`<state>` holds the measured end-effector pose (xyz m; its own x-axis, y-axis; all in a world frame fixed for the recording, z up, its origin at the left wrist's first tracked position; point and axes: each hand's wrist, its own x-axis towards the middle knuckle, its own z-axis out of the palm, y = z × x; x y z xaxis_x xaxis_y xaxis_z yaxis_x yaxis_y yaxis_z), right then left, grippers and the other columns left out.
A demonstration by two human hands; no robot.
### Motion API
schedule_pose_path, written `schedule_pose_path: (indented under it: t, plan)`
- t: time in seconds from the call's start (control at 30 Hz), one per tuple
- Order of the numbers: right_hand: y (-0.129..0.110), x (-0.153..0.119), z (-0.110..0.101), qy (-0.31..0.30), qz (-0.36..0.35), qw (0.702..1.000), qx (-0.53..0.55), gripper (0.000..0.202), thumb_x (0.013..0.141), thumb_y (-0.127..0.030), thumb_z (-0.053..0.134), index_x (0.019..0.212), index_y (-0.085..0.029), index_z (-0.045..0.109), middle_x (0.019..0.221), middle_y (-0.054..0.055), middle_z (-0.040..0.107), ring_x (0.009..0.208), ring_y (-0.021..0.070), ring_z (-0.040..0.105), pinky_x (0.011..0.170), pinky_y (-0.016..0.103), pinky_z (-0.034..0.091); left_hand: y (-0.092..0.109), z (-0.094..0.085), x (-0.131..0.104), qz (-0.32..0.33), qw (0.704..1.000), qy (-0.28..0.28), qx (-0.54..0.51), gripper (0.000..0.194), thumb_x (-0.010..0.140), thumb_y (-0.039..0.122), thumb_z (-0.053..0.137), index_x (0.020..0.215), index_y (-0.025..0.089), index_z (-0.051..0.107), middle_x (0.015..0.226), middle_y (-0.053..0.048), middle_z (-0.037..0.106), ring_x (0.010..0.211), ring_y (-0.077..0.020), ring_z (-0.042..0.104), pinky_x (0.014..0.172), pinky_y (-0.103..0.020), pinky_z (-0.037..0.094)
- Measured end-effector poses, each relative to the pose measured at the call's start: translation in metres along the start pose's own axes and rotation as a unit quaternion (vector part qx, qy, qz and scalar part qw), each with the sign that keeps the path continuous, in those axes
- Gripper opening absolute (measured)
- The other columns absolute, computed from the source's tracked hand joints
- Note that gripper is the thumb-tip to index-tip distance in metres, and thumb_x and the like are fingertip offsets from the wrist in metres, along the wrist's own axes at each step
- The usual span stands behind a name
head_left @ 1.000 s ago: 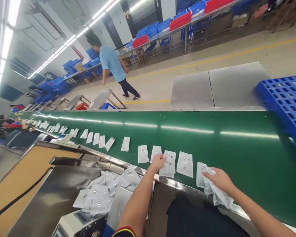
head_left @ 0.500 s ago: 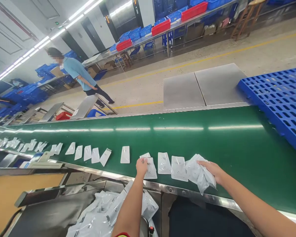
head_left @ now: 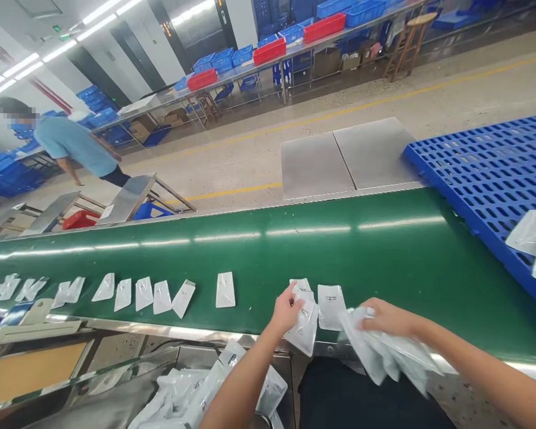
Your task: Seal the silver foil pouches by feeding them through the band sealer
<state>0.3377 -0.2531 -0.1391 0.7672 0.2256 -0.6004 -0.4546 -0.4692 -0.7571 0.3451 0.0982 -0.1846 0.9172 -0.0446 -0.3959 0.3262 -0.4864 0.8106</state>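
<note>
My left hand (head_left: 287,311) pinches a white plastic pouch (head_left: 304,335) at the near side of the green conveyor belt (head_left: 268,256). Another pouch (head_left: 301,286) lies partly hidden behind that one. Fingers of my right hand (head_left: 386,319) are closed round a loose bunch of white pouches (head_left: 384,357), which hangs down over the belt's metal edge and is somewhat blurred. Between my hands a single pouch (head_left: 332,307) lies flat on the belt. To the left, a lone pouch (head_left: 226,290) and a row of several more lie on the belt.
A blue slatted plastic pallet (head_left: 486,179) rests at the right, with white pouches (head_left: 533,232) on it. Below my left arm is a pile of pouches (head_left: 183,393). Across the belt stand metal tables (head_left: 317,161), and a person (head_left: 78,143) in blue is at far left.
My left hand has moved right along the belt with a pouch. The bunch in my right hand has swung lower and toward me. The view has shifted, showing pouches on the pallet.
</note>
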Motion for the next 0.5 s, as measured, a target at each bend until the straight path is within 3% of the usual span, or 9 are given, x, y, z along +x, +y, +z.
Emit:
schedule_pose_path:
  t: [0.07, 0.13, 0.2, 0.23, 0.3, 0.4, 0.5]
  plan:
    - [-0.008, 0.021, 0.018, -0.031, -0.007, 0.999, 0.005, 0.034, 0.068, -0.050, 0.088, 0.075, -0.018, 0.077, 0.084, 0.007, 0.080, 0.086, 0.0294, 0.074, 0.077, 0.035, 0.059, 0.007, 0.026, 0.009, 0.002, 0.999, 0.030, 0.012, 0.069, 0.089, 0.038, 0.071, 0.155, 0.018, 0.063, 0.107, -0.009, 0.078, 0.104, -0.0280, 0.070, 0.098, -0.039, 0.054]
    - [-0.009, 0.039, 0.031, 0.037, -0.028, 0.999, -0.013, 0.034, 0.068, -0.051, 0.086, 0.077, -0.019, 0.077, 0.096, 0.009, 0.081, 0.100, 0.0332, 0.075, 0.093, 0.041, 0.059, 0.011, 0.044, 0.016, -0.001, 0.997, 0.071, 0.026, 0.077, 0.089, 0.035, 0.071, 0.162, 0.016, 0.054, 0.144, -0.017, 0.068, 0.139, -0.0335, 0.058, 0.118, -0.042, 0.043]
    - [-0.003, 0.047, 0.036, 0.115, -0.039, 0.992, -0.028, 0.036, 0.066, -0.051, 0.087, 0.083, -0.020, 0.079, 0.123, 0.014, 0.078, 0.121, 0.0374, 0.071, 0.109, 0.045, 0.054, 0.012, 0.054, 0.019, -0.030, 0.993, 0.106, 0.033, 0.089, 0.088, 0.035, 0.073, 0.168, 0.013, 0.043, 0.166, -0.022, 0.050, 0.158, -0.0367, 0.039, 0.128, -0.044, 0.031]
    - [0.001, 0.049, 0.036, 0.126, -0.040, 0.991, -0.023, 0.037, 0.067, -0.051, 0.086, 0.088, -0.021, 0.080, 0.134, 0.015, 0.075, 0.129, 0.0382, 0.068, 0.112, 0.046, 0.052, 0.012, 0.058, 0.020, -0.048, 0.992, 0.113, 0.031, 0.093, 0.088, 0.036, 0.074, 0.169, 0.010, 0.038, 0.168, -0.024, 0.047, 0.160, -0.0378, 0.037, 0.129, -0.045, 0.030]
    - [0.008, 0.050, 0.034, 0.088, -0.049, 0.995, 0.012, 0.040, 0.070, -0.049, 0.084, 0.099, -0.021, 0.081, 0.139, 0.015, 0.074, 0.131, 0.0372, 0.067, 0.112, 0.046, 0.052, 0.011, 0.065, 0.020, -0.068, 0.993, 0.098, 0.019, 0.091, 0.087, 0.037, 0.076, 0.166, 0.008, 0.042, 0.158, -0.027, 0.058, 0.152, -0.0392, 0.049, 0.125, -0.046, 0.037]
    - [0.013, 0.054, 0.033, 0.012, -0.070, 0.997, 0.043, 0.039, 0.068, -0.037, 0.083, 0.102, -0.019, 0.081, 0.112, 0.009, 0.083, 0.107, 0.0313, 0.074, 0.096, 0.039, 0.057, 0.012, 0.074, 0.020, -0.043, 0.998, 0.047, -0.004, 0.061, 0.085, 0.039, 0.079, 0.138, 0.011, 0.071, 0.127, -0.022, 0.078, 0.127, -0.0385, 0.070, 0.112, -0.045, 0.050]
    - [0.011, 0.064, 0.037, 0.019, -0.061, 0.998, 0.026, 0.024, 0.060, -0.028, 0.083, 0.081, -0.017, 0.076, 0.081, 0.002, 0.078, 0.080, 0.0229, 0.068, 0.074, 0.031, 0.053, 0.017, 0.080, 0.017, -0.002, 1.000, 0.019, -0.022, 0.032, 0.086, 0.043, 0.077, 0.104, 0.017, 0.080, 0.119, -0.017, 0.080, 0.119, -0.0360, 0.073, 0.110, -0.044, 0.052]
